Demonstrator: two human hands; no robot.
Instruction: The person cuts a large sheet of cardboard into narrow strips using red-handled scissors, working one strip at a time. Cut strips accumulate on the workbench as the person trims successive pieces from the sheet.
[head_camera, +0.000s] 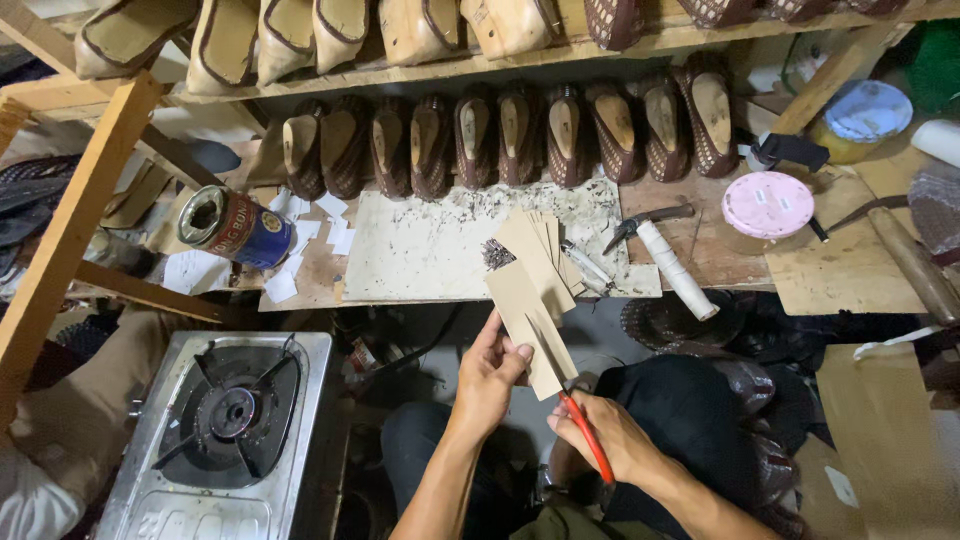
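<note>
Wooden shelf rack (70, 215) frames the scene, upper board loaded with pale shoe lasts (300, 35). Below it, workbench (850, 265) with a row of dark woven shoe uppers on lasts (500, 140) along the back edge. Steel single-burner gas stove (225, 430) sits low left, just beside the person's knee. Pale work slab (430, 245) lies mid-bench, flecked with debris; small pile of tacks (497, 254) near its right side. Tin can (232, 226) lies on its side left of the slab, paper scraps around it. Pink round lid (768, 204) right of centre, hammer (665, 255) with white-wrapped handle between it and the slab.

Left hand (490, 380) pinches the lower edge of a tan card strip (530, 325), thumb on top, strip standing up and tilted. More tan strips (540, 245) fanned behind it, on the slab. Right hand (610, 440) closed around a red-handled tool (590, 440), tip touching the strip's lower right edge; tip type too small to tell.
</note>
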